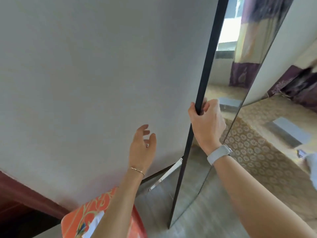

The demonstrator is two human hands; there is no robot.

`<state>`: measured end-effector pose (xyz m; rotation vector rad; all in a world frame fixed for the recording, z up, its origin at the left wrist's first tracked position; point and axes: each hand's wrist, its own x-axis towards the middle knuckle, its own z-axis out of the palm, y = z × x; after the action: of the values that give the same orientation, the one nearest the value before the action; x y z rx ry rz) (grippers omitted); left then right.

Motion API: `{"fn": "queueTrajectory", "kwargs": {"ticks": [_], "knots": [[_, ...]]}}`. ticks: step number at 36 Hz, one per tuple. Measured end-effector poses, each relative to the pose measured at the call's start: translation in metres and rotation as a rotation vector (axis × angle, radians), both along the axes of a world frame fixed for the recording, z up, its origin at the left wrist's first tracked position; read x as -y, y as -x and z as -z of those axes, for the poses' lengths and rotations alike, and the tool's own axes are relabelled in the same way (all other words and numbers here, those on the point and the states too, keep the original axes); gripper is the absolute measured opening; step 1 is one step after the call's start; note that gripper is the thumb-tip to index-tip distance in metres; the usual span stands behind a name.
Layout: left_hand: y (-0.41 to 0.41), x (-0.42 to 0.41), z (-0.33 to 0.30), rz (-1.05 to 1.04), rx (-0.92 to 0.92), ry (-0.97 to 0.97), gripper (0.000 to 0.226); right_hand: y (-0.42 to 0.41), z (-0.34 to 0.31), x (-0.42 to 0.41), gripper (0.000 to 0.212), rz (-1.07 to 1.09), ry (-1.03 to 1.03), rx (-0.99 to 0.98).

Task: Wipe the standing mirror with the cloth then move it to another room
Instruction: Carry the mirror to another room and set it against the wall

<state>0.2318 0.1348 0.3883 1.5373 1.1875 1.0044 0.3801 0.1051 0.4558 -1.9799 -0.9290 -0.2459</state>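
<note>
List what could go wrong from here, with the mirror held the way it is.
1. Only the right hand grips the mirror, by its thin dark edge; the left hand is open and off it, so the tall panel could twist or slip.
2. The mirror's rear stand leg sticks out low and might catch on the wall.

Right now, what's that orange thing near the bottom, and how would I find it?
Start at the big grey wall, then look down under the left hand and forearm. The orange box sits there, the only bright thing, patterned with pale swirls.
</note>
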Motion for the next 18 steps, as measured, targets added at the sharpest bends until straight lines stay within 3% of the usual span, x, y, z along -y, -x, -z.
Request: {"fn": "queueTrajectory", "kwargs": {"ticks": [11, 18], "knots": [[-0.071, -0.030, -0.035, 0.343, 0.041, -0.102, 0.034, -0.034, -0.021, 0.022, 0.044, 0.145, 0.029, 0.105], [-0.127, -0.022, -0.050, 0.531, 0.080, -0.138, 0.034, -0.079, -0.034, 0.067, 0.030, 0.311, -0.063, 0.146]]}}
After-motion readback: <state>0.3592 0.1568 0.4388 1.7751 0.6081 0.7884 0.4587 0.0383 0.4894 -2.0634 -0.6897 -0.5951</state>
